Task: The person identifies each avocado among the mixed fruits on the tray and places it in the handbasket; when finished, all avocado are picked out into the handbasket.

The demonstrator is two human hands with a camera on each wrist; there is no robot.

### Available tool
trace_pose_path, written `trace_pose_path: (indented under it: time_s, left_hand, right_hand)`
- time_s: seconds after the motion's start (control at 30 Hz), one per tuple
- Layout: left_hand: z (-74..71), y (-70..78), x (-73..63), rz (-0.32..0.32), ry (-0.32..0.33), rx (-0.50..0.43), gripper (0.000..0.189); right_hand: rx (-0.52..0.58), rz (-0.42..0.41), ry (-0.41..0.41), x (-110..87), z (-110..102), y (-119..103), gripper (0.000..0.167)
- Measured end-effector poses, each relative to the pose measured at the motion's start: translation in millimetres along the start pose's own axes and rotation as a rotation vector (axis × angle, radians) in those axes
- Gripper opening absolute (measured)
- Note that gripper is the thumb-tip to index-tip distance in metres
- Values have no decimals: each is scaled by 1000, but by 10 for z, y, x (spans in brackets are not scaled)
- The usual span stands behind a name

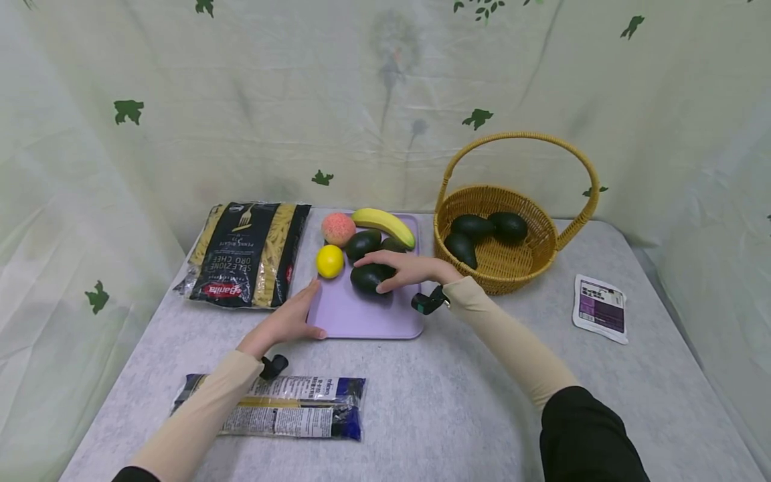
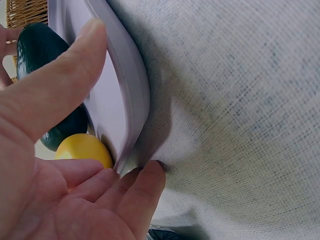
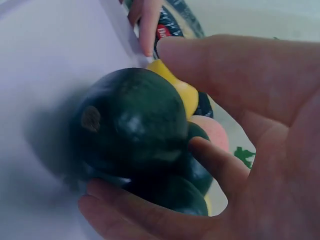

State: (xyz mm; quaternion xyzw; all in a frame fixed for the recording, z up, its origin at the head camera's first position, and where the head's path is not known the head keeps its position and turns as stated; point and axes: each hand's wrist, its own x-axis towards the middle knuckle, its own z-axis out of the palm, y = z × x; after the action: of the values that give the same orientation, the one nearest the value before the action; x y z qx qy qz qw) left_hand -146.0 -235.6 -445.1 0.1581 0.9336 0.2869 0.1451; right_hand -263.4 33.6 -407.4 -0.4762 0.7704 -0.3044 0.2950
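My right hand (image 1: pixel 412 266) reaches over a dark green avocado (image 1: pixel 364 284) on the lilac tray (image 1: pixel 361 323). In the right wrist view its fingers spread around the avocado (image 3: pixel 135 120), and a gap shows beside the thumb. Two more avocados (image 1: pixel 363 244) lie just behind, one partly hidden by that hand. My left hand (image 1: pixel 286 323) rests at the tray's left edge, fingers extended and thumb at the front corner. Close to its fingertips sits a yellow lemon (image 1: pixel 329 261). A peach (image 1: pixel 338 229) and a banana (image 1: pixel 381 219) lie at the back of the tray.
A wicker basket (image 1: pixel 518 268) with a tall handle stands right of the tray, with three avocados (image 1: pixel 473 227) inside. Left of the tray lies a pasta bag (image 1: pixel 241 254). A long packet (image 1: pixel 289 408) lies in front, partly under the left forearm. A white-and-purple pouch (image 1: pixel 600 309) lies far right.
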Motion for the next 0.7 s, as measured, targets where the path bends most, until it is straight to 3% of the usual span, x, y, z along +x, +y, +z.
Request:
trace_pose_path:
  time_s: [0.2,0.37,0.53,0.7]
  left_hand:
    - [8,-7,19,-4,-7,-2,100]
    - [21,-4,35,-10,-7,-5,102]
    - [30,-9,31,-9,-5,3,102]
    - [27,-11,14,-6,3,8,101]
  right_hand:
    - [-163,69,22,109,89,-25,55]
    - [-199,79,92,105,148,-5,50]
    - [-71,5,158,-7,166,80,48]
    - [208,-15,163,-248,72,109,49]
